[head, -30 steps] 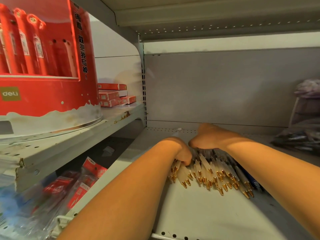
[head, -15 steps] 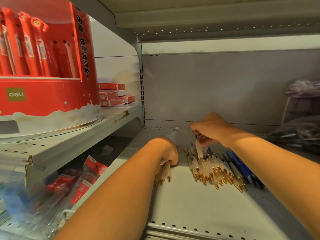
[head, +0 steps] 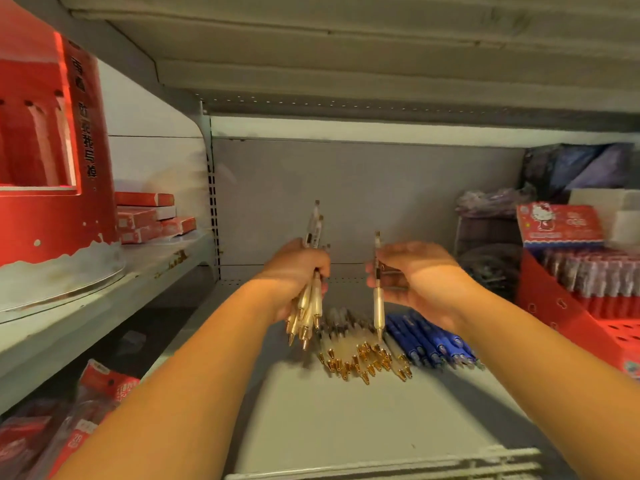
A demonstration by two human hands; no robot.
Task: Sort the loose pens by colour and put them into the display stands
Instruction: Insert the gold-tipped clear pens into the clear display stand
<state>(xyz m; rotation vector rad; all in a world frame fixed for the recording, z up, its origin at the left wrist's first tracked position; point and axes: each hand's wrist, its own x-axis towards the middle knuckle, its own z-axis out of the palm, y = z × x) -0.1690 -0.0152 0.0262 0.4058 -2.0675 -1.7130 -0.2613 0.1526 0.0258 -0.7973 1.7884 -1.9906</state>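
A bundle of cream pens (head: pixel 309 306) is gripped in the left hand (head: pixel 298 271), whose fingers are curled round the barrels, and it is held above the left end of the pile of gold-tipped pens (head: pixel 363 360) that lies on the shelf (head: pixel 346 427). A single cream pen (head: pixel 378 308) is pinched upright between the thumb and fingers of the right hand (head: pixel 412 275), above the pile's right half, its tip hanging just clear of the pens below. Against half a second ago, both hands are found lifted off the shelf: the bundle, then held low beside the pile, is now raised, and the single pen, then being drawn out of the pile, is now free of it. The blue pens (head: pixel 429 341) are left lying just right of the pile. The colour sort is thus judged to be under way, cream pens being gathered first; nothing from either hand is yet placed in the red display stand (head: pixel 554 306), well to the right of the pile.
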